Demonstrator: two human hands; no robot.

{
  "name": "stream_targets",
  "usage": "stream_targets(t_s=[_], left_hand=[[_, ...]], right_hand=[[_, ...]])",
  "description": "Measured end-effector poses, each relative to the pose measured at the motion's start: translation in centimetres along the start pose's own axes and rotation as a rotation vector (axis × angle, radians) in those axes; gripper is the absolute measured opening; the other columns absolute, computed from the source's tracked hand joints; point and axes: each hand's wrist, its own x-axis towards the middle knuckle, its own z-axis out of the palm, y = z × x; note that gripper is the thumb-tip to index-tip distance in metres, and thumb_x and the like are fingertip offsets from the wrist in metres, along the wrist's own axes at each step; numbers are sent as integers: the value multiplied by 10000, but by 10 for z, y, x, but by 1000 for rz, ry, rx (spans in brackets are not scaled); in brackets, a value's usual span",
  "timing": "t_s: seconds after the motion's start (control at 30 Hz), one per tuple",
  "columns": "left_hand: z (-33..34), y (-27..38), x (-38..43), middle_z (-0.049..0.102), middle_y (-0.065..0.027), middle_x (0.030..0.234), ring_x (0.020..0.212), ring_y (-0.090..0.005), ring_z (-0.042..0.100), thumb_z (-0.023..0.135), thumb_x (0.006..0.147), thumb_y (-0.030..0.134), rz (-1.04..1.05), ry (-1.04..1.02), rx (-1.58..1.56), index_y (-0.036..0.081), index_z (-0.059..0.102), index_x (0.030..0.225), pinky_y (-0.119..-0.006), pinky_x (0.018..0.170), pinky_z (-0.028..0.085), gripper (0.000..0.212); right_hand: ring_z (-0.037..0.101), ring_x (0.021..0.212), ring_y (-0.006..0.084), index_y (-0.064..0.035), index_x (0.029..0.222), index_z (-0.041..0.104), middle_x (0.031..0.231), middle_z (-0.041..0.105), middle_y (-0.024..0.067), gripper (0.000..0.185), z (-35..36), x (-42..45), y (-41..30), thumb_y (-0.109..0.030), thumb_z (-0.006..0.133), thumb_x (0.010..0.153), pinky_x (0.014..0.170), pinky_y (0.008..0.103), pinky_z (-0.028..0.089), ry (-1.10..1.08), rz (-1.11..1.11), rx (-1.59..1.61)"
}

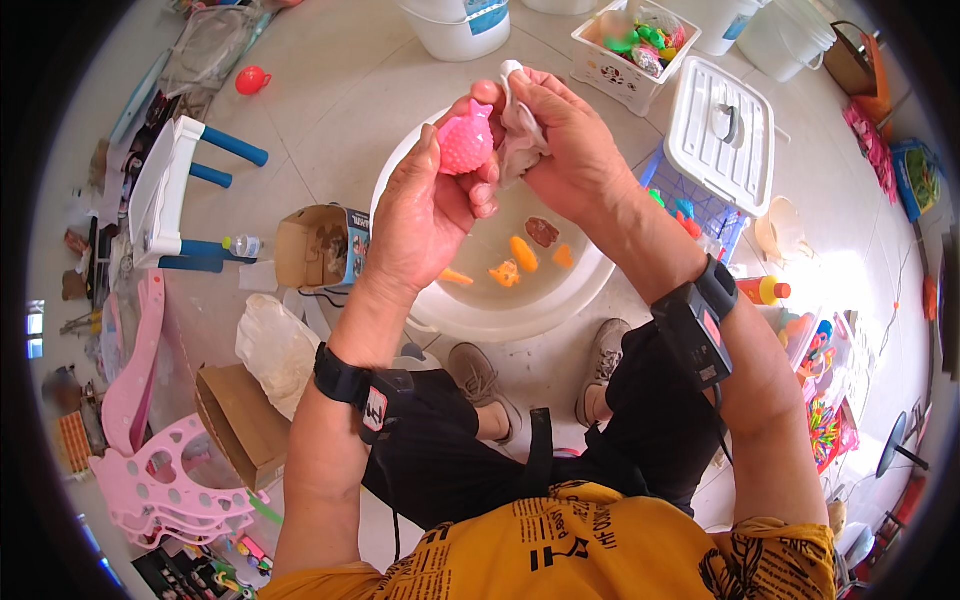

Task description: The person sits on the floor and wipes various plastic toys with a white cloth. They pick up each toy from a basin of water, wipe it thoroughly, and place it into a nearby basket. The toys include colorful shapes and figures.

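Observation:
A knobbly pink toy fish (468, 142) is held in my left hand (420, 214), its tail pointing up. My right hand (574, 142) grips a crumpled wet white cloth (521, 139) just beside the toy. Both hands are above a round white basin (517, 319) of slightly cloudy water. In the water lie an orange oval toy (523, 255), an orange animal-shaped toy (504, 274), a carrot-like toy (454, 277), a smaller orange piece (563, 256) and a brown piece (541, 232). My forearms hide part of the basin's rim.
A white crate of toys (622, 86) and a white bucket (457, 34) stand beyond the basin. A blue basket with a white lid (720, 142) is to the right. On the left are an open cardboard box (311, 251), a small white stool (161, 191) and pink plastic parts (165, 480).

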Motion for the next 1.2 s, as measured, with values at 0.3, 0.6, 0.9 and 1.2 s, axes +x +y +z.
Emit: stream_targets(t_s=[0.3,0.6,0.9,1.2], left_hand=[[-3,5,-1,574,-70,897,722,-142,506,420,1041,436,4,59,4,68,483,1305,-289,654,430,457],[-2,1,-1,590,-52,934,730,-132,510,434,1036,436,-42,26,28,85,509,1338,-291,663,439,469],[2,3,0,610,-15,1048,845,-111,551,423,1047,403,66,222,164,97,472,1416,-293,762,485,482],[0,-4,-2,622,-18,1130,914,-129,599,504,1035,297,106,128,187,88,508,1386,-298,788,530,409]], right_hand=[[626,924,166,-53,1035,610,1052,674,88,138,3,-5,-2,-148,645,942,833,337,514,-105,0,-200],[606,756,107,-60,1011,607,920,659,24,159,-2,-1,6,-168,680,918,629,269,479,-28,-101,-344],[649,800,111,-41,1004,598,923,674,48,108,12,-17,7,-99,641,924,653,281,533,-218,-159,-660],[618,690,105,-49,1021,577,816,650,40,170,7,-6,13,-184,647,945,542,261,490,41,-74,-232]])
